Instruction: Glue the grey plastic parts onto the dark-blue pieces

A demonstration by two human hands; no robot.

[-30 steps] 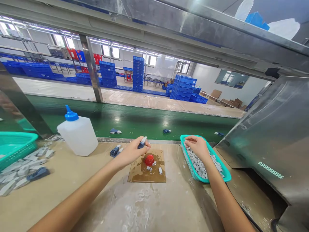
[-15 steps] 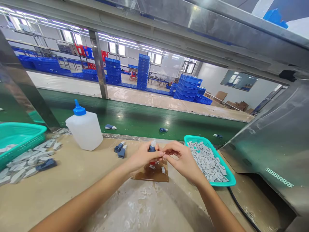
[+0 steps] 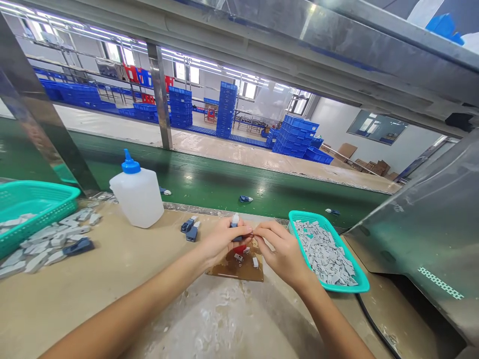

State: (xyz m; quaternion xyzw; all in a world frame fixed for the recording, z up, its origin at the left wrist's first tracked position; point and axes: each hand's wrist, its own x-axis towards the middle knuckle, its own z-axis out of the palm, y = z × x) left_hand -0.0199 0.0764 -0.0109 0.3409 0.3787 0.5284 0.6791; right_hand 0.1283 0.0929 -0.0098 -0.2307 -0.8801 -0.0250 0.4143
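My left hand (image 3: 220, 240) is closed around a dark blue plastic part with a white tip (image 3: 235, 219), which points upward. Thumb and fingers of my right hand (image 3: 281, 252) are pinched together, touching the left fingertips; whatever is between them is too small to make out. Below both hands lies a wet brown plate (image 3: 234, 271) bearing a few small white pieces (image 3: 255, 262) and something red (image 3: 240, 249), partly covered by the left hand. To the left on the bench, a couple of blue-and-white parts (image 3: 191, 232) lie together.
A white squeeze bottle (image 3: 139, 199) with a blue cap stands at left. Grey pieces (image 3: 56, 239) are heaped beside a teal basket (image 3: 62, 199). Another teal basket (image 3: 362, 281), full of small grey pieces, sits right. Behind runs a green conveyor belt (image 3: 209, 184) carrying parts.
The parts on the green belt have moved a little to the left. My right fingers have drawn closer together against the left fingertips. The whole view has shifted slightly.
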